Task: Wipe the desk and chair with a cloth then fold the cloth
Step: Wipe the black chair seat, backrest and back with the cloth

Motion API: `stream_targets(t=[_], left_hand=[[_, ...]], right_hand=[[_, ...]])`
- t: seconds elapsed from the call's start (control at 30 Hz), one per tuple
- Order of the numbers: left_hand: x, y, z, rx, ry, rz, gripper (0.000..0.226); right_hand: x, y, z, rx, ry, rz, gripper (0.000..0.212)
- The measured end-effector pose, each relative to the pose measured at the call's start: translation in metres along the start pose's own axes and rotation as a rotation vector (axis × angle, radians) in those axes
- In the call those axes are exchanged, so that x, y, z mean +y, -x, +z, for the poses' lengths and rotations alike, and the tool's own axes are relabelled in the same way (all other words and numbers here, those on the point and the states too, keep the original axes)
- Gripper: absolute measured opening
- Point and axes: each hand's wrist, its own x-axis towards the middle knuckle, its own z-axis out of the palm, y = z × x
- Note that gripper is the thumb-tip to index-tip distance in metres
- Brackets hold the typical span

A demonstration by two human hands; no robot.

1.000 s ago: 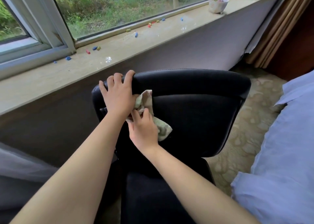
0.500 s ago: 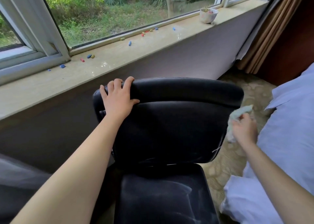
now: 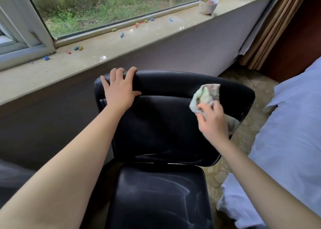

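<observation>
Head view: black chair (image 3: 165, 124).
Left hand (image 3: 119, 91): fingers curled over chair's top edge, gripping.
Right hand (image 3: 212, 122): clutching bunched cloth (image 3: 206, 95) against chair back.

Between the left hand (image 3: 119, 89) fingers (image 3: 116, 72), hooked over the chair (image 3: 165, 124) top, and the right hand (image 3: 212, 122) fingers (image 3: 203, 107) gripping the cloth (image 3: 205, 95), the chair back is bare. Beyond the left fingertips stands the wall (image 3: 173, 55); the gap cannot be judged. Right of the right fingers, past the chair edge, runs a strip of floor (image 3: 251, 124), then the bed (image 3: 286, 133).
</observation>
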Motion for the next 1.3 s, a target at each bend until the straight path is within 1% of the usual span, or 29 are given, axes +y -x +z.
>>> stream_targets(t=[0.03, 0.13, 0.23, 0.33, 0.47, 0.53, 0.6, 0.67, 0.7, 0.77, 0.83, 0.93, 1.0, 1.03, 1.1, 1.13, 1.17, 1.2, 1.23, 1.3], left_hand=[[0.004, 0.000, 0.002, -0.007, 0.006, -0.011, 0.068], [0.015, 0.000, 0.007, -0.037, 0.033, -0.041, 0.068], [0.026, -0.001, 0.009, -0.046, 0.059, -0.051, 0.070], [0.041, -0.004, 0.011, -0.064, 0.101, -0.083, 0.073], [0.061, -0.007, 0.016, -0.065, 0.119, -0.109, 0.077], [0.074, -0.009, 0.021, -0.038, 0.106, -0.127, 0.080], [0.088, -0.007, 0.025, -0.003, 0.072, -0.167, 0.084], [0.105, -0.001, 0.025, 0.002, 0.047, -0.210, 0.084], [0.114, 0.005, 0.024, -0.011, 0.054, -0.228, 0.084], [0.128, 0.016, 0.023, -0.047, 0.111, -0.225, 0.085], [0.136, 0.026, 0.020, -0.108, 0.197, -0.137, 0.085], [0.139, 0.054, 0.019, -0.242, 0.269, -0.023, 0.076], [0.131, 0.082, 0.026, -0.362, 0.301, -0.053, 0.071], [0.124, 0.097, 0.033, -0.415, 0.317, -0.098, 0.069], [0.107, 0.134, 0.040, -0.496, 0.326, -0.241, 0.062], [0.097, 0.153, 0.042, -0.544, 0.326, -0.307, 0.059], [0.086, 0.176, 0.044, -0.602, 0.337, -0.371, 0.055], [0.076, 0.198, 0.045, -0.659, 0.351, -0.430, 0.052], [0.067, 0.220, 0.048, -0.698, 0.370, -0.481, 0.049], [0.051, 0.264, 0.049, -0.770, 0.411, -0.619, 0.044]], right_hand=[[0.000, 0.006, 0.004, -0.017, 0.050, -0.079, 0.013], [0.010, 0.028, 0.012, -0.106, 0.143, -0.244, 0.021], [0.036, 0.057, 0.011, -0.269, 0.204, -0.405, 0.013], [0.071, 0.089, 0.003, -0.462, 0.253, -0.528, 0.028], [0.116, 0.130, -0.019, -0.661, 0.347, -0.777, 0.014], [0.137, 0.145, -0.027, -0.791, 0.412, -0.859, 0.026], [0.151, 0.152, -0.028, -0.873, 0.425, -0.877, 0.032], [0.152, 0.151, -0.030, -0.846, 0.376, -0.913, 0.031], [0.151, 0.150, -0.030, -0.785, 0.332, -0.934, 0.028], [0.141, 0.145, -0.029, -0.602, 0.239, -0.936, 0.025], [0.125, 0.130, -0.023, -0.440, 0.161, -0.900, 0.022], [0.091, 0.085, -0.015, -0.310, 0.131, -0.904, 0.022], [0.065, 0.055, -0.006, -0.224, 0.077, -0.912, 0.014], [0.051, 0.040, -0.004, -0.185, 0.009, -0.896, 0.011], [0.020, 0.022, -0.010, -0.160, -0.116, -0.835, 0.012], [0.011, 0.018, -0.010, -0.212, -0.091, -0.788, 0.014], [0.008, 0.018, -0.009, -0.326, -0.024, -0.735, 0.017], [0.013, 0.024, -0.008, -0.491, 0.070, -0.720, 0.019], [0.022, 0.033, -0.005, -0.583, 0.133, -0.748, 0.017], [0.045, 0.055, 0.001, -0.759, 0.305, -0.902, 0.020]])
